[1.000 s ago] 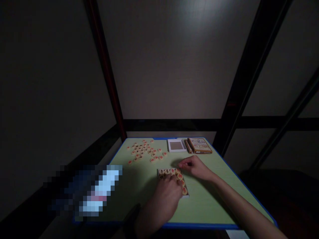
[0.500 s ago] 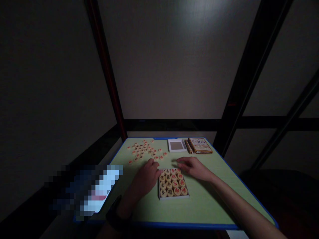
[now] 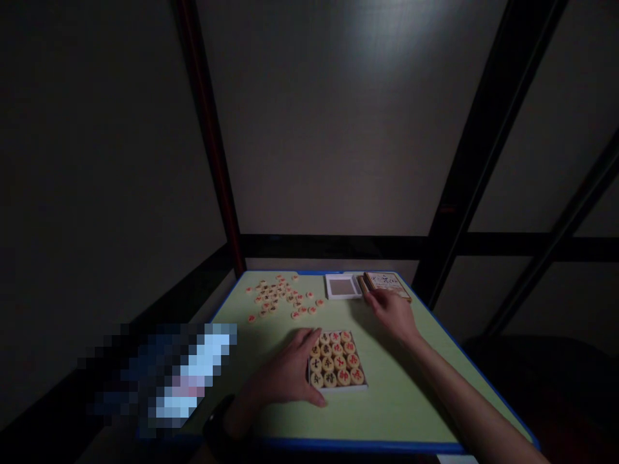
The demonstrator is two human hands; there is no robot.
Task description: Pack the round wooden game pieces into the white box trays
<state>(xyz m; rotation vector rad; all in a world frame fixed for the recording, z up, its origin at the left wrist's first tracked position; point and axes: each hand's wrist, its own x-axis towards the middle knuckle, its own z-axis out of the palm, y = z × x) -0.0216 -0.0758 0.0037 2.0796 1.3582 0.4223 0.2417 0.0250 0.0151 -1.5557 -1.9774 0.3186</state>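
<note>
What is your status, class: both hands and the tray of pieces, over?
Left hand flat against left side of filled tray. Right hand at printed box, grip unclear. Loose pieces far left, apart from both hands.

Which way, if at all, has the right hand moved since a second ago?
Yes. The right hand went from the tray of pieces away to the far patterned box.

Viewpoint: we look from the person's head, over the near edge of the green table (image 3: 387,406).
Direction: we face forward and down, with the dark wall (image 3: 338,129) filling our upper frame.
Nearness: left hand (image 3: 290,374) and right hand (image 3: 394,314) lie close below us.
Views: we have just this one.
</note>
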